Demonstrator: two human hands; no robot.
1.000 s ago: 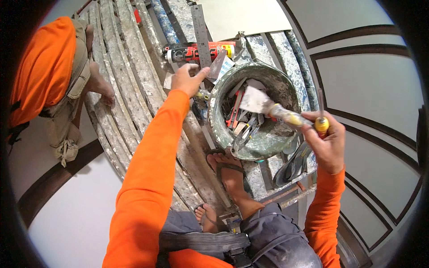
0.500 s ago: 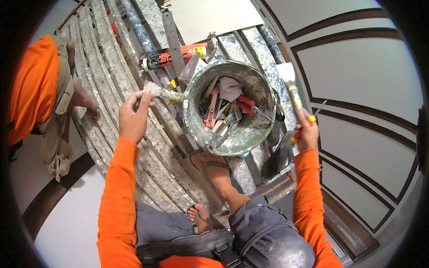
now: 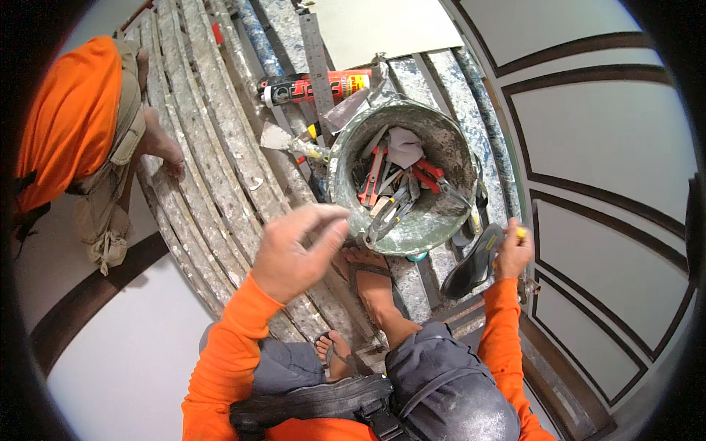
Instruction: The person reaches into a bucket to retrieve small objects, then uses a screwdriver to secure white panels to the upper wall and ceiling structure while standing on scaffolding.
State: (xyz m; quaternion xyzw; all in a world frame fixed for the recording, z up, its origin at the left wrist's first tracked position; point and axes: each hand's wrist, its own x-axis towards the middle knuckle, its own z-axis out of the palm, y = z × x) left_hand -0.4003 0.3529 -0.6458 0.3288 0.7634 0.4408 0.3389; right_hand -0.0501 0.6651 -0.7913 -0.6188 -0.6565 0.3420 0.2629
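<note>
Left of centre, my left hand hovers over the bench boards just beside the bucket's left rim; its thumb and fingers are apart and hold nothing. My right hand is closed at the right, beside a dark sandal, around a screwdriver, of which a yellow part shows; the rest is hidden by the fingers. Between the hands stands a paint-smeared green bucket. Inside it lie a red utility knife, pliers, red-handled cutters and a crumpled grey piece.
A scraper juts out left of the bucket. Behind are a sealant cartridge, a steel ruler and a pale board. The sandal lies right. Another person's orange clothing is at left; panelled wall at right.
My left hand has come away from the scraper, nearer to me and rightward. My right hand has lowered; the white-tipped, long-handled tool it held is no longer seen in it. The view has shifted slightly.
</note>
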